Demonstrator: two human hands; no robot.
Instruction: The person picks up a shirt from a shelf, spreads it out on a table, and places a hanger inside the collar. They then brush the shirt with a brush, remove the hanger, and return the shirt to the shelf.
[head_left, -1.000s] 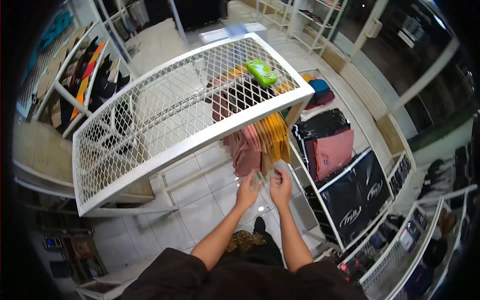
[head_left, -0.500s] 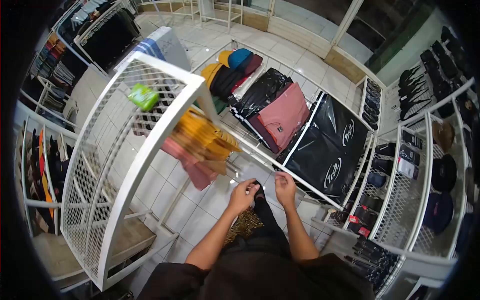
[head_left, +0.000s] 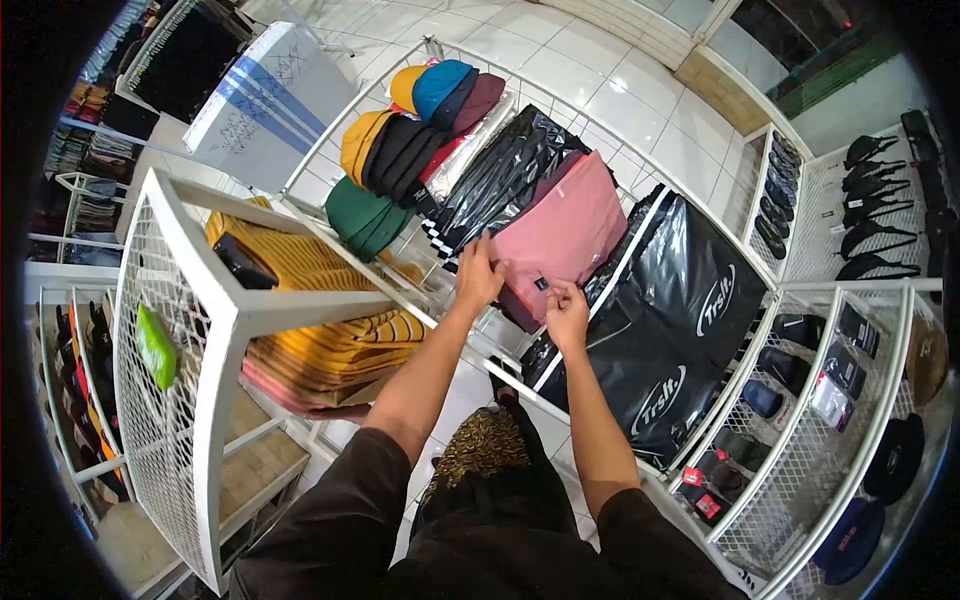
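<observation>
Both hands are at a folded pink garment [head_left: 575, 215] in the head view, which lies on top of a stack on a low white stand [head_left: 514, 377] ahead. Left hand [head_left: 480, 275] rests at the garment's left edge, fingers reaching forward and slightly spread; whether it grips any cloth cannot be told. Right hand [head_left: 567, 315] is at the near edge, thumb and fingers narrow and close together beside a small dark label [head_left: 541, 284]; whether they pinch the fabric cannot be told either.

Just left of the pink garment, shiny black packages [head_left: 510, 165] overlap one another. Farther left sit yellow-and-black caps [head_left: 375, 155], a blue cap [head_left: 440, 90] beyond them and green caps [head_left: 365, 220] nearer. Right of the garment, across a white bar, lie black bags [head_left: 690, 320] with white lettering.

On the near left stands a white mesh rack [head_left: 215, 400] with a bright green packet [head_left: 155, 345] on its mesh; yellow garments [head_left: 330, 345] hang beneath. On the near right, a mesh shelf [head_left: 775, 490] holds small dark goods, with a navy cap [head_left: 850, 540] at its right end.
</observation>
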